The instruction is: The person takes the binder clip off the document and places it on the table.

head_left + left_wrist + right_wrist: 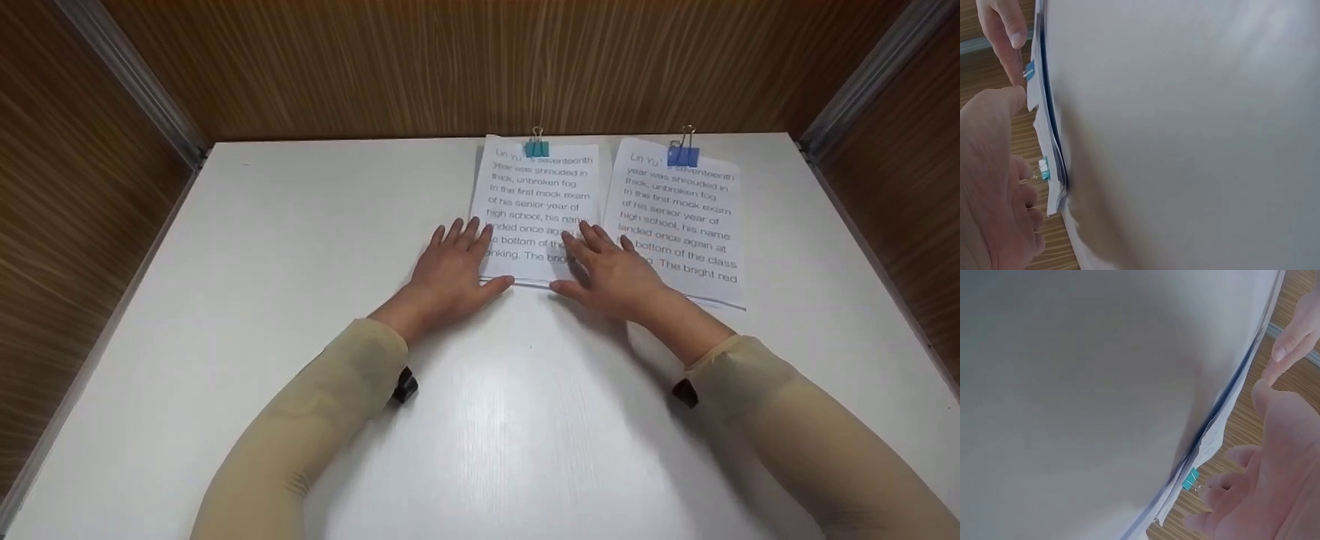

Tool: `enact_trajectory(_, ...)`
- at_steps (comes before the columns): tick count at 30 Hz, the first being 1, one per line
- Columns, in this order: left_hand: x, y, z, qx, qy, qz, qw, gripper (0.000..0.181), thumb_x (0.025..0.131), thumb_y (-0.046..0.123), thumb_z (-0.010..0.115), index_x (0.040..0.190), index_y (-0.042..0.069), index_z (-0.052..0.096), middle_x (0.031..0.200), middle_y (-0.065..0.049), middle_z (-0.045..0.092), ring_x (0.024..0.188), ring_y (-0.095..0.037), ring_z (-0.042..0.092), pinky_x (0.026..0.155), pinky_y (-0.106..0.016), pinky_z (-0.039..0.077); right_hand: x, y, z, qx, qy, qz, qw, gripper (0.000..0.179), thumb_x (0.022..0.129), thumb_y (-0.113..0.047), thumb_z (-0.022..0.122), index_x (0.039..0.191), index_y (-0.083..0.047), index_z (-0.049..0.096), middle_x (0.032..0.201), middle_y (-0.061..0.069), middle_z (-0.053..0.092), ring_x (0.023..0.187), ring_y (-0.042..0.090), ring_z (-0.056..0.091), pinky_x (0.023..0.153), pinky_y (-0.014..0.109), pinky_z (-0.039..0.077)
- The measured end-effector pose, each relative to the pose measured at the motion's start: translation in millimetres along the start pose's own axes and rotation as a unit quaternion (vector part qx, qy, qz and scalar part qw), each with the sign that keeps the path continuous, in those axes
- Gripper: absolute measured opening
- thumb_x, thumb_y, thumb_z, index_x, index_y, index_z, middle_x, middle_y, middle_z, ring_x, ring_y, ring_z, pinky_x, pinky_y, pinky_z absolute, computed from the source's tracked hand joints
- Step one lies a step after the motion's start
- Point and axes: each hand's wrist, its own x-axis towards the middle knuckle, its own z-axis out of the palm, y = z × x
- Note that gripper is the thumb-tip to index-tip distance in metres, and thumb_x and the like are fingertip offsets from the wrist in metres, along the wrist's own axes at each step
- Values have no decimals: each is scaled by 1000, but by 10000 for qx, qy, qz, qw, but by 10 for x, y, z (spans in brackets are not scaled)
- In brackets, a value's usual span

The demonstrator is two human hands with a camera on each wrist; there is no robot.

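Note:
Two stacks of printed sheets lie side by side at the back of the table. A teal binder clip (537,148) grips the top of the left stack (536,199); a blue binder clip (683,156) is on the right stack (686,217). My left hand (450,274) rests at the left stack's lower left side, fingers extended and thumb along the bottom edge. Across from it, my right hand (619,277) lies with spread, straight fingers over the left stack's lower right corner, partly covering the right stack's lower left. In the right wrist view, the teal clip (1190,479) shows beyond the paper edges.
The white tabletop (487,427) spreads in front of the stacks and to their left. A wood-grain panel (480,67) stands behind the table, with further panels at both sides and metal strips (139,82) at the corners.

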Motion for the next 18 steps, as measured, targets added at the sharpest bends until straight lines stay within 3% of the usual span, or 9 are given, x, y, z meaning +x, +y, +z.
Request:
enact_trajectory(8,37,-26,46,-135,-344,-29,9993,94,103,72,36,170,7,23,176,-13,16,163,-33,10,132,-45,4,39,5,20,-52,-384,-219,9990,84,106,-60,54,165,-4,35,170,26,24,159,44,20,127,65,16)
enact_trajectory(18,102,-27,47,164,-517,-19,9985,90,105,69,33,168,5,28,174,-17,23,162,-35,15,132,-44,6,73,25,-6,193,-381,-185,9989,74,108,-51,54,163,-5,39,168,27,27,157,44,24,127,62,18)
